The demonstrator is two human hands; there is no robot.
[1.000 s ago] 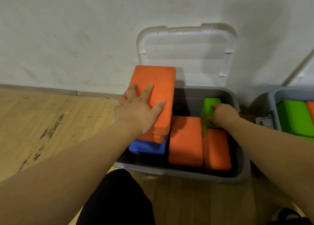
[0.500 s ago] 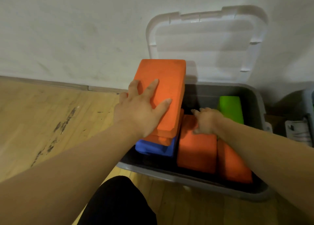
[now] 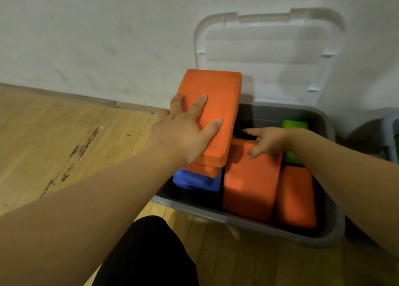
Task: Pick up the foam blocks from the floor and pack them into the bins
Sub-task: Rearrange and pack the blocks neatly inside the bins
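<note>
Orange block (image 3: 216, 104) under flat, splayed left hand (image 3: 183, 134); right hand (image 3: 267, 141) loose-fingered, perhaps touching middle block (image 3: 250, 182).

Plain indoor room, perhaps an exercise studio, scuffed wooden floor (image 3: 64, 151), bare white wall (image 3: 97, 37), low skirting board (image 3: 64, 95), grey lidded bin (image 3: 248, 221) of foam blocks (image 3: 250, 184)

No text, label, brand, number or sign can be read anywhere in the view.

Left hand (image 3: 183, 134), right hand (image 3: 269, 142) — splayed
</note>
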